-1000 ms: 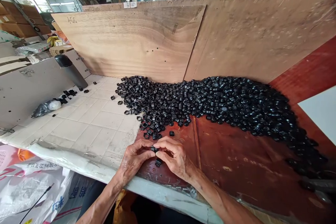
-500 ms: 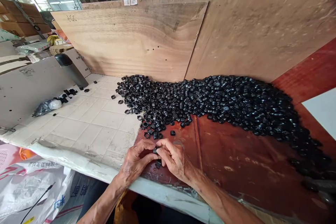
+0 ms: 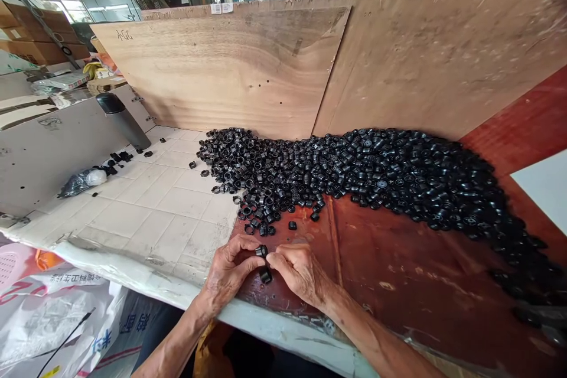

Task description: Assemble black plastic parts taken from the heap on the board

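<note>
Left hand pinching part, thumb and fingertips. Right hand at its 4 o'clock, fingers curled; can't tell if gripping. Second part at 6 o'clock. Risk: fingertip-only pinch, small part could slip, roll, get lost in pile at 1 o'clock.

A heap of parts lay across the table from middle to right, before the back board. Far left, a flask was beside the side panel, a bag nearer. Near middle, the left hand and right hand flanked one part.
</note>
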Motion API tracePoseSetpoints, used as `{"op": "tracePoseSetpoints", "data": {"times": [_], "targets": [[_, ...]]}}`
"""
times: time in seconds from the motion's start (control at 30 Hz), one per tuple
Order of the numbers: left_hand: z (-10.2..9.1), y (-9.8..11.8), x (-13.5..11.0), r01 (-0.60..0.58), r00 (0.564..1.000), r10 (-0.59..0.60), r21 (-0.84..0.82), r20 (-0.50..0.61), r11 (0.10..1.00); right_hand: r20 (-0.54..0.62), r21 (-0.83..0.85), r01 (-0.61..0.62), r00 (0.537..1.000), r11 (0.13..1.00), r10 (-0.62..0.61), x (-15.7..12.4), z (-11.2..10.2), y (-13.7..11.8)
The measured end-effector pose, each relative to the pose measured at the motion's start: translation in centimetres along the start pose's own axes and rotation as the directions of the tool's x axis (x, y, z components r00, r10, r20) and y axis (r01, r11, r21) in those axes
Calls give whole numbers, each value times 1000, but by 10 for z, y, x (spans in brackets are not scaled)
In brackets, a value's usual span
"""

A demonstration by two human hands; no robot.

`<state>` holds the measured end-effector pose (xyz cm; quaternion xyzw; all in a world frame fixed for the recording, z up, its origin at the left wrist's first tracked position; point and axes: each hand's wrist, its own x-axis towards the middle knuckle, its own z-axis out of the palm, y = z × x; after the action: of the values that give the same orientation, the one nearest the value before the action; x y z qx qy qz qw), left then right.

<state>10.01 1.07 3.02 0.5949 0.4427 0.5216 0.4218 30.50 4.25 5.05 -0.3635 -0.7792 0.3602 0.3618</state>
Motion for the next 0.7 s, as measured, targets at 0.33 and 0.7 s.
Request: {"op": "tracePoseSetpoints", "data": {"times": [0.33,0.7], "targets": [[0,5,3,-36,999,37,-30,28,999,-28,149,-81,996,986,86,3,-2,-4],[-2,10,4,-104,969,39,260,243,960,133,115,-315,945,942,300,0,0,3]]}}
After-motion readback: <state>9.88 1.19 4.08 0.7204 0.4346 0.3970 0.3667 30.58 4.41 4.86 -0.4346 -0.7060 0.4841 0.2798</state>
